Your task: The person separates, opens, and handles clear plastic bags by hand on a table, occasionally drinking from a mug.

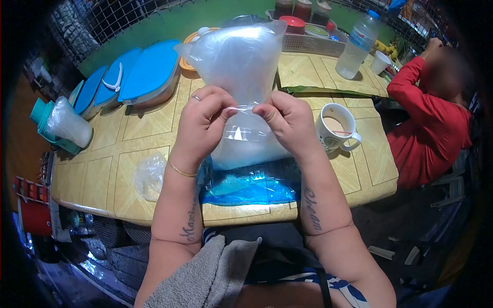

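Note:
A large clear plastic bag stands up in front of me, its lower part resting on blue plastic at the table's near edge. My left hand pinches a fold of the bag between thumb and fingers. On the other side of that fold, my right hand pinches it too, thumb on top. The fold is stretched tight between both thumbs. Just right of my right hand is a white mug with a light brown drink. A crumpled clear bag lies beside my left forearm.
Blue-lidded containers stand at the back left, near a teal holder with rolled plastic. A water bottle, a paper cup and a basket of jars are at the back right. A person in red sits at the right.

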Motion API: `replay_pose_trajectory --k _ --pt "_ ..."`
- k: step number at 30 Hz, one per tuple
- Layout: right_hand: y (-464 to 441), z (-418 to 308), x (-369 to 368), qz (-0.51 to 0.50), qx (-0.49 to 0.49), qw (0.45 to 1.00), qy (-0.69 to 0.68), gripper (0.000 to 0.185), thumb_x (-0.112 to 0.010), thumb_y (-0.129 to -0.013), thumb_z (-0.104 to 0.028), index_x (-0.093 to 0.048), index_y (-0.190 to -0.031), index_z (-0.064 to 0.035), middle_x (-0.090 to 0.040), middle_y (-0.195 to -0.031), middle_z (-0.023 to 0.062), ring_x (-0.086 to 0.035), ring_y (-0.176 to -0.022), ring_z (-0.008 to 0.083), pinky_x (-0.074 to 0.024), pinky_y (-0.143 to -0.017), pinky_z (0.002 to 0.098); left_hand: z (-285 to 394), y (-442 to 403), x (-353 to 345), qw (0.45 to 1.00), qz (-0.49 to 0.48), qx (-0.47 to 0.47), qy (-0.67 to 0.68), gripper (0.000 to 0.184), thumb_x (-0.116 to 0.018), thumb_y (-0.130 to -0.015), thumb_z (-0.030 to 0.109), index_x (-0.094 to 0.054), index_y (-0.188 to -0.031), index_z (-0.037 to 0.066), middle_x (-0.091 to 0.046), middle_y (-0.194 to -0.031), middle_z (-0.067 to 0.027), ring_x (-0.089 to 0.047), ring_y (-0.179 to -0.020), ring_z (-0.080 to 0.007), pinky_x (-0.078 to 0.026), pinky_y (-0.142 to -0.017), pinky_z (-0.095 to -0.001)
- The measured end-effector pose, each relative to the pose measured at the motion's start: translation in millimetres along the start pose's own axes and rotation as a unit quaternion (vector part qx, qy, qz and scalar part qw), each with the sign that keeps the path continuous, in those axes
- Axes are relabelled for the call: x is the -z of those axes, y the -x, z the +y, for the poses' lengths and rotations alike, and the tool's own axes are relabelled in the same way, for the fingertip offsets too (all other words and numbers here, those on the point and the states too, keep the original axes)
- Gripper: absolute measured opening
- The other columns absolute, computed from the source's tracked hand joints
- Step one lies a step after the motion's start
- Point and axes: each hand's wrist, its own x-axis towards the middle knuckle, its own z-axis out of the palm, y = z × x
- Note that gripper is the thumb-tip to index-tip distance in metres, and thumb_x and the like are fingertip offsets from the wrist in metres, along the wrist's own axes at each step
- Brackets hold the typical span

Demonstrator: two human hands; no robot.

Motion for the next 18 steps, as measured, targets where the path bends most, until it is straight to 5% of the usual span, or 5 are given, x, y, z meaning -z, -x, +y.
replay_pose_trajectory --k 3,10,13,16,18 --pt "-0.6 -1.9 2.0 0.003 -0.058 0.998 -0.002 0.039 -0.066 -0.091 -0.037 -0.065 -0.078 -0.0011 -0.059 -0.067 0.0169 -0.059 -0.059 0.0289 -0.044 -0.055 0.037 -2.4 -1.9 -2.7 0.999 0.041 -0.015 -0.002 0.005 -0.067 -0.083 0.001 -0.068 -0.088 0.002 -0.064 -0.088 -0.0108 -0.061 -0.084 -0.0277 -0.048 -0.074 -0.0342" --pt "-6.5 0.4 7.3 -0.043 -0.202 0.977 0.049 0.043 -0.061 -0.093 -0.041 -0.067 -0.083 0.0004 -0.062 -0.069 0.0199 -0.062 -0.066 0.0331 -0.047 -0.062 0.0409 -0.9 -2.1 -2.8 0.992 0.099 -0.036 -0.075 0.006 -0.069 -0.081 0.0 -0.067 -0.086 0.003 -0.065 -0.088 -0.0109 -0.06 -0.084 -0.0275 -0.048 -0.074 -0.0347" --pt "-8.6 -2.3 8.1 0.01 -0.235 0.964 0.125 0.038 -0.066 -0.09 -0.038 -0.066 -0.084 -0.0005 -0.064 -0.077 0.0183 -0.063 -0.073 0.034 -0.0475 -0.066 0.0417 2.9 -2.4 -2.6 0.991 0.12 -0.018 -0.06 0.009 -0.071 -0.078 0.0 -0.065 -0.084 0.003 -0.065 -0.086 -0.0099 -0.06 -0.082 -0.0267 -0.048 -0.074 -0.0345" --pt "-9.5 6.0 5.5 0.126 0.023 0.983 0.131 0.03 -0.075 -0.081 -0.033 -0.066 -0.087 -0.0044 -0.065 -0.085 0.0139 -0.062 -0.08 0.0336 -0.0469 -0.073 0.0421 -0.3 -3.3 2.1 0.992 0.097 -0.043 -0.071 0.013 -0.074 -0.077 0.001 -0.062 -0.082 0.002 -0.063 -0.085 -0.0085 -0.06 -0.081 -0.0231 -0.047 -0.073 -0.0318" --pt "-8.4 -5.8 7.8 0.119 0.114 0.981 0.103 0.027 -0.077 -0.077 -0.028 -0.065 -0.088 -0.0072 -0.065 -0.088 0.011 -0.061 -0.082 0.0325 -0.0455 -0.076 0.0418 -4.5 -1.6 1.4 0.994 0.074 -0.055 -0.061 0.015 -0.074 -0.078 0.001 -0.06 -0.083 0.001 -0.063 -0.087 -0.0073 -0.059 -0.079 -0.0172 -0.046 -0.073 -0.0272"
